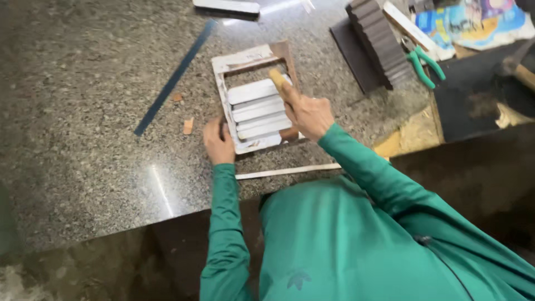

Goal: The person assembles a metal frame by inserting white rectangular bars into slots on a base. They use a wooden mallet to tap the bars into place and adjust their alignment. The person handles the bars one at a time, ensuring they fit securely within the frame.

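Your left hand [218,142] is pressed down on the lower left corner of the small slatted frame [256,100], fingers curled over its edge, steadying it flat on the granite counter [83,111]. Your right hand [308,116] is closed in a fist around a wooden handle [278,82]; the handle sticks up and away from you over the slats. I can't see the tool's working end, it's hidden behind the hand and the frame.

The frame sits mid-counter, slightly rotated, with its top rail farther from you. It holds a stack of pale flat slats [257,108] lying crosswise, one below the other, filling the lower part of the opening; the upper part shows bare counter through it.

Around it:
- a thin pale strip [290,170] lies flat just below the frame, near the counter's edge
- a long dark blue strip [175,75] runs diagonally to the left of the frame, well apart
- two small orange-brown scraps [188,126] sit between the blue strip and your left hand
- a stack of dark brown ribbed pieces [379,39] lies on a dark sheet, upper right
- green-handled pliers [423,64] sit just beyond that stack
- a hammer [518,64] lies at the far right on a dark mat

Both of your sleeves are green.
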